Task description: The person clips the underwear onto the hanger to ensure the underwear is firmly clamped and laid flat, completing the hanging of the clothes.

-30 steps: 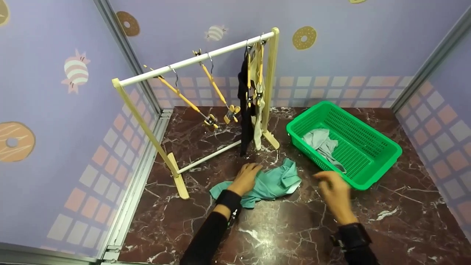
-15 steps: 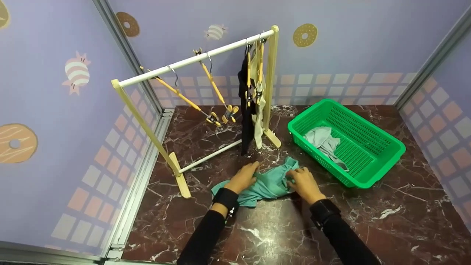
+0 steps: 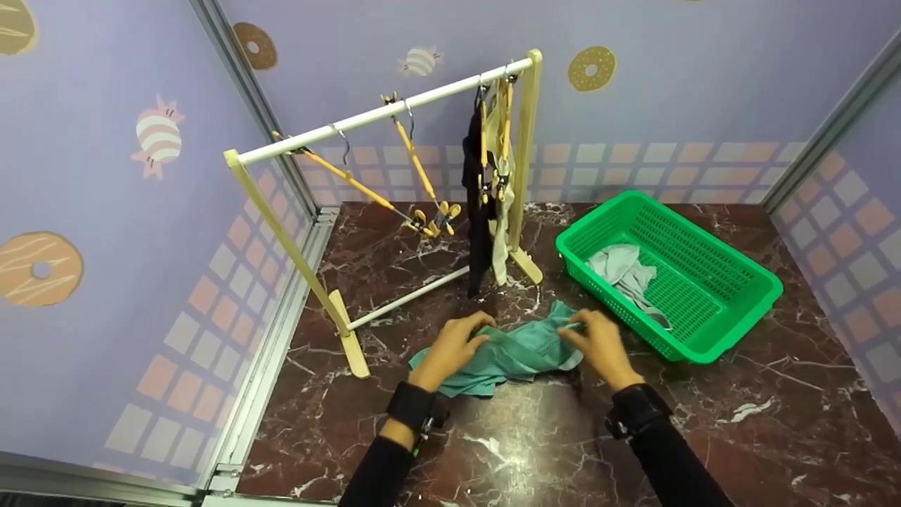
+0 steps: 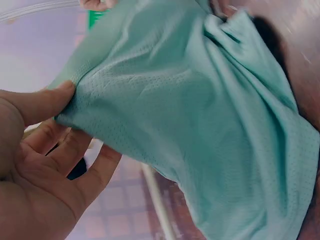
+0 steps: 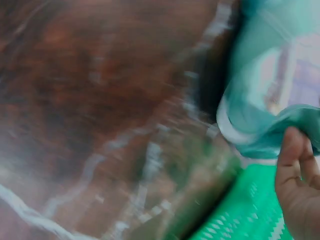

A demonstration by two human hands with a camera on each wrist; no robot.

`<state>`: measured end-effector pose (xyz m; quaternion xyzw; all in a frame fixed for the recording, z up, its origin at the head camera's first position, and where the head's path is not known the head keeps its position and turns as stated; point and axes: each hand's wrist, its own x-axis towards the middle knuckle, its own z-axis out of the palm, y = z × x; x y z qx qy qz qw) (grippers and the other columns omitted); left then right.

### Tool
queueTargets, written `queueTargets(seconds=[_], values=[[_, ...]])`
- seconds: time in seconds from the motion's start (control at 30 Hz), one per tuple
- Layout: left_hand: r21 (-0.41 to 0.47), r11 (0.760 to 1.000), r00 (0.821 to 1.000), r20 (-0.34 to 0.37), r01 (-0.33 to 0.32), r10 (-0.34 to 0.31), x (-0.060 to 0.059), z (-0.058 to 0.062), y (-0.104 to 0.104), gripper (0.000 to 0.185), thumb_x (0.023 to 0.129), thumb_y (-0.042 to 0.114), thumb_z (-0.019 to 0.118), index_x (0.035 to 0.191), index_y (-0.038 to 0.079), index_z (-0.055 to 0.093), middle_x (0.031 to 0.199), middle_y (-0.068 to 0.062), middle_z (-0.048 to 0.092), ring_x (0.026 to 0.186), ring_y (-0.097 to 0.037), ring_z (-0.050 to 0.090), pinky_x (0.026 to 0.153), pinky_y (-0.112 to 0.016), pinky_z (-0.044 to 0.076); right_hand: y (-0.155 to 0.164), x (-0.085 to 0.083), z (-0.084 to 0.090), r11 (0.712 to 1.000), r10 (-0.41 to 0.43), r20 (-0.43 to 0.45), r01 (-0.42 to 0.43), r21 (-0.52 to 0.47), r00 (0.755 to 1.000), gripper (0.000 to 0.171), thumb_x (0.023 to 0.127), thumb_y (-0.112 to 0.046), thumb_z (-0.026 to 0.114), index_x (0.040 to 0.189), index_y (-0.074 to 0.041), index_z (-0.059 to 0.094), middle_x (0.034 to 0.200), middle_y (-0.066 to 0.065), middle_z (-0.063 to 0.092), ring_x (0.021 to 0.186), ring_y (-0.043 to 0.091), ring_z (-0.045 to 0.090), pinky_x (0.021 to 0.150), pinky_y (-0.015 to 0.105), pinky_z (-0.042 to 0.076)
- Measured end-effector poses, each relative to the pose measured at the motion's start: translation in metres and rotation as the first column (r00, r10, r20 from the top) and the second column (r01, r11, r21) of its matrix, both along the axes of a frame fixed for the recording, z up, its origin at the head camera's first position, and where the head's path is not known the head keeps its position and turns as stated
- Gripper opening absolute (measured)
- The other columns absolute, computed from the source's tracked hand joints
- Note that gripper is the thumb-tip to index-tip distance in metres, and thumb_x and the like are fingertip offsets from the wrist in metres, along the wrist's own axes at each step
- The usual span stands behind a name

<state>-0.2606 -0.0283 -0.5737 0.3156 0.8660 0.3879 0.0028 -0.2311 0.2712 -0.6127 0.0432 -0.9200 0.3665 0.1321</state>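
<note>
A crumpled teal garment (image 3: 526, 346) of thin, dotted fabric lies between both hands, partly lifted. My left hand (image 3: 448, 350) pinches its edge between thumb and fingers. In the left wrist view, the cloth (image 4: 175, 100) is drawn out from that pinch and falls in folds to the right. On the other side my right hand (image 3: 603, 350) pinches the garment's right end. Close up in the blurred right wrist view, thumb and finger of that hand (image 5: 300, 190) grip a curled edge of the cloth (image 5: 295, 125), which opens into a loop there.
Behind the hands stands a wooden rack (image 3: 422, 98). Two bare clip hangers (image 3: 359, 184) hang at its left, and a black garment (image 3: 479, 232) and a cream garment (image 3: 500, 246) at its right. A green basket (image 3: 732, 338) with a grey cloth (image 3: 623, 271) stands at the right.
My right hand has come left from beside the basket to the garment's right end. My left hand, earlier resting on the cloth, now lifts its edge; the fabric is more spread out.
</note>
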Motion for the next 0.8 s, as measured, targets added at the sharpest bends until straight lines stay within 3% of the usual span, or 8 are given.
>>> queueTargets(seconds=[0.13, 0.27, 0.37, 0.5, 0.63, 0.7, 0.77, 0.8], values=[[0.128, 0.990, 0.998, -0.008, -0.067, 0.068, 0.017, 0.013, -0.009, 0.022, 0.099, 0.007, 0.062, 0.121, 0.008, 0.066, 0.114, -0.008, 0.073, 0.093, -0.021, 0.069, 0.084, -0.040, 0.057, 0.013, 0.006, 0.030, 0.989, -0.096, -0.043, 0.090, -0.118, 0.995, 0.023, 0.086, -0.018, 0.083, 0.081, -0.004, 0.065, 0.086, 0.013, 0.065, 0.083, 0.026, 0.060, 0.075, 0.041, 0.051], [0.258, 0.952, 0.984, -0.022, -0.164, 0.176, 0.029, 0.023, -0.016, 0.023, 0.102, 0.002, 0.056, 0.122, 0.005, 0.065, 0.103, -0.011, 0.072, 0.074, -0.015, 0.057, 0.071, -0.034, 0.053, 0.030, 0.013, 0.064, 0.960, -0.167, -0.076, 0.145, -0.238, 0.983, 0.023, 0.088, -0.017, 0.081, 0.081, -0.002, 0.066, 0.089, 0.012, 0.063, 0.081, 0.016, 0.054, 0.072, 0.030, 0.045], [0.370, 0.895, 0.959, -0.034, -0.250, 0.282, 0.035, 0.029, -0.020, 0.023, 0.103, 0.001, 0.053, 0.122, 0.003, 0.065, 0.081, -0.013, 0.063, 0.063, -0.010, 0.046, 0.060, -0.027, 0.046, 0.043, 0.019, 0.088, 0.934, -0.234, -0.082, 0.201, -0.296, 0.969, 0.022, 0.093, -0.025, 0.077, 0.089, -0.004, 0.069, 0.087, 0.006, 0.064, 0.076, 0.010, 0.053, 0.066, 0.022, 0.043], [0.498, 0.805, 0.917, -0.046, -0.322, 0.396, 0.043, 0.037, -0.028, 0.024, 0.104, 0.001, 0.051, 0.122, 0.004, 0.066, 0.086, -0.011, 0.064, 0.058, -0.007, 0.039, 0.055, -0.023, 0.039, 0.055, 0.031, 0.115, 0.925, -0.280, -0.116, 0.236, -0.297, 0.953, 0.025, 0.098, -0.032, 0.070, 0.095, -0.007, 0.068, 0.074, 0.001, 0.061, 0.058, 0.009, 0.049, 0.052, 0.020, 0.039], [0.568, 0.770, 0.913, -0.077, -0.290, 0.401, 0.055, 0.052, -0.034, 0.025, 0.104, 0.001, 0.051, 0.123, 0.005, 0.066, 0.105, -0.011, 0.070, 0.059, -0.006, 0.039, 0.056, -0.023, 0.038, 0.063, 0.048, 0.138, 0.940, -0.215, -0.115, 0.174, -0.294, 0.970, 0.025, 0.100, -0.030, 0.067, 0.098, -0.006, 0.065, 0.066, 0.000, 0.054, 0.050, 0.012, 0.044, 0.046, 0.023, 0.038], [0.586, 0.773, 0.925, -0.099, -0.244, 0.367, 0.061, 0.062, -0.035, 0.025, 0.105, 0.001, 0.050, 0.125, 0.003, 0.065, 0.104, -0.011, 0.070, 0.057, -0.005, 0.038, 0.053, -0.022, 0.036, 0.066, 0.056, 0.148, 0.940, -0.130, -0.073, 0.100, -0.326, 0.989, 0.026, 0.101, -0.029, 0.064, 0.102, -0.003, 0.063, 0.065, 0.000, 0.051, 0.051, 0.013, 0.042, 0.047, 0.025, 0.037], [0.584, 0.785, 0.934, -0.122, -0.207, 0.336, 0.066, 0.073, -0.035, 0.026, 0.105, 0.000, 0.050, 0.127, 0.002, 0.063, 0.108, -0.012, 0.070, 0.057, -0.006, 0.039, 0.053, -0.022, 0.037, 0.069, 0.061, 0.157, 0.919, -0.058, -0.014, 0.048, -0.391, 0.998, 0.028, 0.102, -0.029, 0.062, 0.107, -0.001, 0.062, 0.064, -0.001, 0.047, 0.052, 0.014, 0.041, 0.047, 0.029, 0.037], [0.576, 0.794, 0.935, -0.134, -0.196, 0.328, 0.067, 0.078, -0.034, 0.026, 0.105, 0.000, 0.050, 0.128, 0.001, 0.062, 0.111, -0.012, 0.069, 0.062, -0.007, 0.047, 0.057, -0.023, 0.043, 0.071, 0.062, 0.160, 0.906, -0.029, 0.015, 0.033, -0.422, 0.999, 0.030, 0.103, -0.029, 0.061, 0.109, 0.000, 0.061, 0.064, -0.002, 0.046, 0.051, 0.013, 0.040, 0.047, 0.030, 0.036]])
